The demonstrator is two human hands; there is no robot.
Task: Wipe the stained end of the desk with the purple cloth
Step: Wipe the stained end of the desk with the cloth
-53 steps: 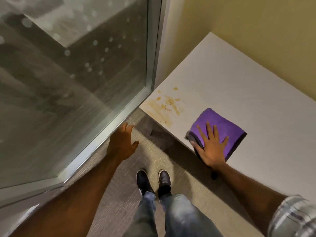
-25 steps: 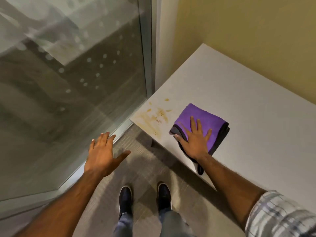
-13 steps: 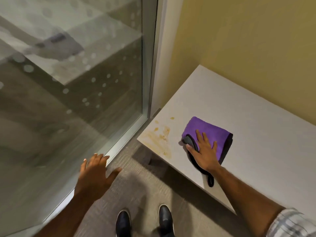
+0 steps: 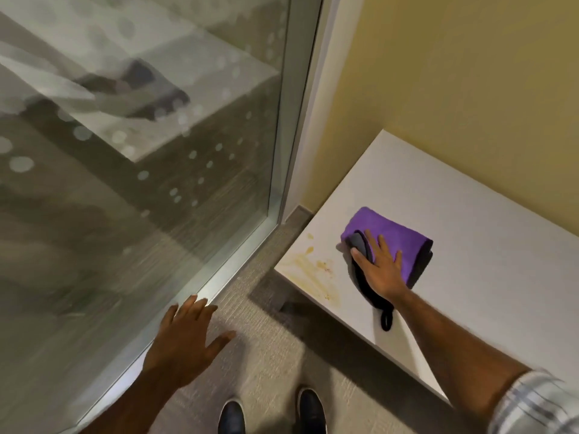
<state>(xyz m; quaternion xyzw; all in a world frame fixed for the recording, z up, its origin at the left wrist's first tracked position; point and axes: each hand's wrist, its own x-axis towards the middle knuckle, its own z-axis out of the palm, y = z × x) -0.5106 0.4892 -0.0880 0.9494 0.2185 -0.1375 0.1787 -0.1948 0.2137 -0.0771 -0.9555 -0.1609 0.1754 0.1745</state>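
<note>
A folded purple cloth [image 4: 398, 238] with a dark grey underside and a black loop lies on the white desk [image 4: 470, 277], near its left end. My right hand [image 4: 380, 267] presses flat on the cloth, fingers spread toward the wall. Yellow-brown stains [image 4: 313, 270] streak the desk's left corner, just left of the cloth and apart from it. My left hand [image 4: 188, 343] hovers open over the carpet, away from the desk, holding nothing.
A glass partition [image 4: 125, 183] with a metal frame [image 4: 291, 120] stands to the left, close to the desk's end. A yellow wall [image 4: 454, 73] runs behind the desk. My shoes [image 4: 269, 415] stand on grey carpet in front of the desk.
My right hand has slid the cloth left along the desk toward the stains; part of the stain near the cloth is gone. My left hand has dropped lower and spread open.
</note>
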